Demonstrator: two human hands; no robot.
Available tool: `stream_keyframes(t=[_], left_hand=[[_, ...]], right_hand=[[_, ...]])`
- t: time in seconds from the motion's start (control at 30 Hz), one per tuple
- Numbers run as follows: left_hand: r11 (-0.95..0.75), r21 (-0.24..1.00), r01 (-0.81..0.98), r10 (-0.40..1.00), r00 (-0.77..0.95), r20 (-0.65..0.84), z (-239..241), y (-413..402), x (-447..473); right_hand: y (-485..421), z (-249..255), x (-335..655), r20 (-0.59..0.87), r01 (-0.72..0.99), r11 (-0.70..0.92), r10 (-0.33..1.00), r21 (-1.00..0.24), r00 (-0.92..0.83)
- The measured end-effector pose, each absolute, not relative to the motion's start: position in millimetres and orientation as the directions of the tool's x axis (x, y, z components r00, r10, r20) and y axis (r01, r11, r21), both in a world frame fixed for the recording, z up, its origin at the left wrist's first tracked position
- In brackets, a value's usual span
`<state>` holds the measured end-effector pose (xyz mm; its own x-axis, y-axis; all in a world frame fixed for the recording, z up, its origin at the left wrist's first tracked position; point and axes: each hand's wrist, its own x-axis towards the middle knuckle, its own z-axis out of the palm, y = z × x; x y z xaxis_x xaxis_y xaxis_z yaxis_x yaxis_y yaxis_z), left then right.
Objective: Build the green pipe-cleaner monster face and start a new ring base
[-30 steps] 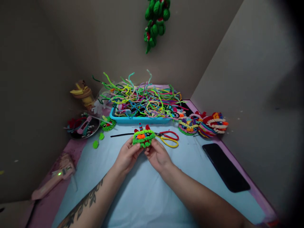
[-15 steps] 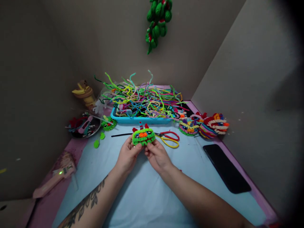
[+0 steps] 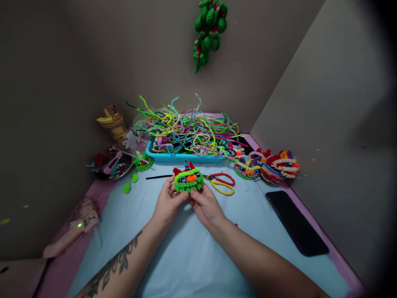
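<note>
A small fuzzy green pipe-cleaner face (image 3: 188,181), with an orange middle, dark eyes and red tufts on top, is held just above the middle of the desk (image 3: 186,260), which is covered in pale blue with a pink border. It is pinched at its lower edge from both sides: the left hand (image 3: 167,203) and the right hand (image 3: 206,205) are each closed on it with thumb and fingertips. Just behind it, scissors (image 3: 221,183) with red and yellow handles are laid flat, and a straight black pipe cleaner (image 3: 158,177) lies to their left. Along the far edge a blue tray (image 3: 186,157) is heaped with tangled pipe cleaners of many colours. Striped, coiled pipe-cleaner figures (image 3: 266,165) are gathered at the far right corner, and a black phone (image 3: 296,222) lies flat by the right edge. A round metal dish (image 3: 110,166) of scraps is set at the far left, and a pink glue gun (image 3: 72,231) lies by the left edge.
</note>
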<state>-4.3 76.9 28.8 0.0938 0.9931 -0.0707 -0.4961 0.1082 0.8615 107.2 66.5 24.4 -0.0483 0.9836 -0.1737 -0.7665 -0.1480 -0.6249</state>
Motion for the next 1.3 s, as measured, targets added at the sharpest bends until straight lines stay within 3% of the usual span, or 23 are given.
stream_keyframes(t=[0.4,1.3], left_hand=[[0.175,0.802,-0.572,0.983,0.144,-0.112,35.0,76.1,-2.4],[0.146,0.827,-0.543,0.989,0.109,-0.102,32.1,75.9,-0.8]], right_hand=[[65.0,25.7,105.7,-0.205,-0.757,-0.143,0.979,-0.638,-0.012],[64.2,27.6,104.0,-0.193,-0.799,-0.18,0.978,-0.574,-0.082]])
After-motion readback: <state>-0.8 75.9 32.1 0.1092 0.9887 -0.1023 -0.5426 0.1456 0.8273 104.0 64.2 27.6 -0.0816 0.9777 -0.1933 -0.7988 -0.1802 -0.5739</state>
